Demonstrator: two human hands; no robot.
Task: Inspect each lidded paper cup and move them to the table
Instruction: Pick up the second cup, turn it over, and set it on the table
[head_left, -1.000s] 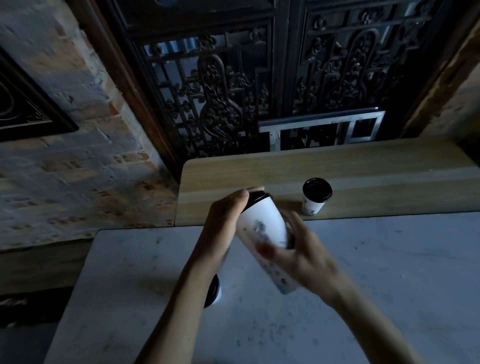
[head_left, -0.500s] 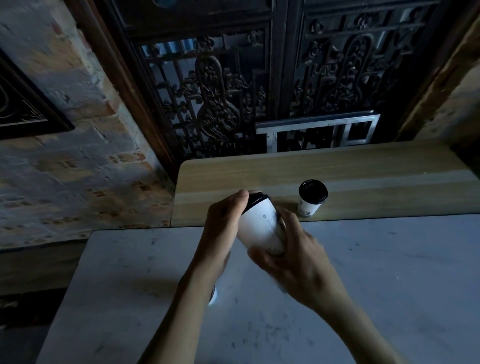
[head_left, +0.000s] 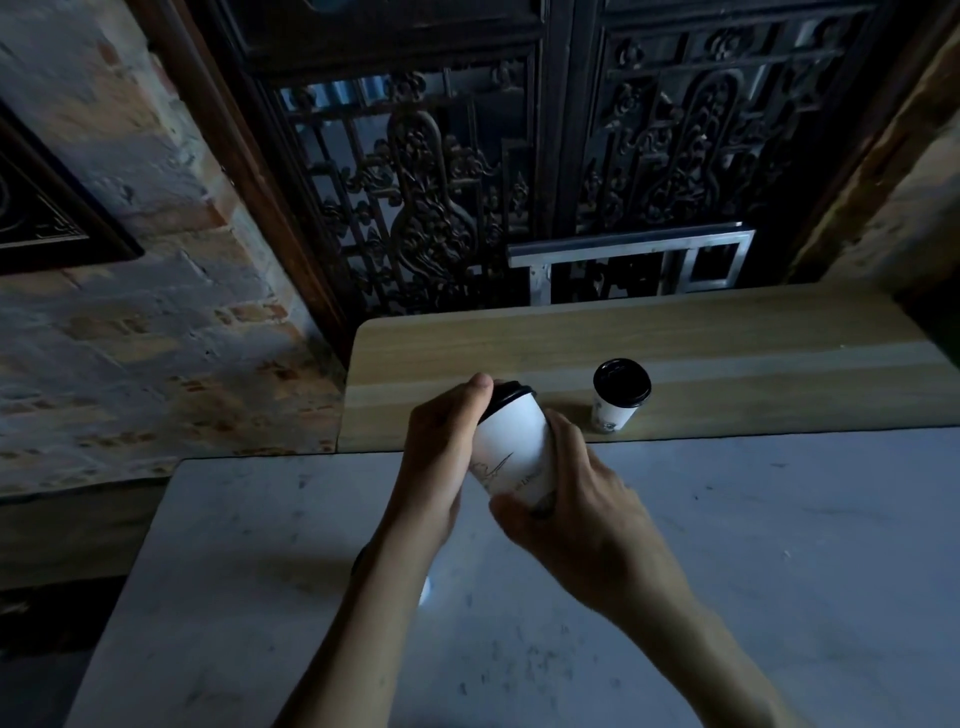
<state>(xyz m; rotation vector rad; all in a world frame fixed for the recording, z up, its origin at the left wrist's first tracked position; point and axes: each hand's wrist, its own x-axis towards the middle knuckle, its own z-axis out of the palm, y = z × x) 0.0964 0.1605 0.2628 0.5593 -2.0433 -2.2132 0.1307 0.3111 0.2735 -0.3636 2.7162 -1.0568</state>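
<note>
A white paper cup with a black lid (head_left: 511, 447) is held tilted above the grey table (head_left: 779, 545). My left hand (head_left: 441, 452) grips it near the lid, thumb by the rim. My right hand (head_left: 576, 514) wraps its lower body and hides the base. A second lidded cup (head_left: 618, 395) stands upright on the wooden counter (head_left: 753, 353) just to the right. Under my left forearm a third cup (head_left: 425, 590) on the table shows only as a white sliver.
Behind the counter stands a dark carved wooden screen (head_left: 426, 208) with a metal frame (head_left: 634, 254) against it. A brick wall (head_left: 130, 338) runs along the left. The table's left edge drops off at lower left.
The held cup has been turned in my hands, showing a different printed side. My right hand has slid further around its lower body. The cup on the counter has not moved.
</note>
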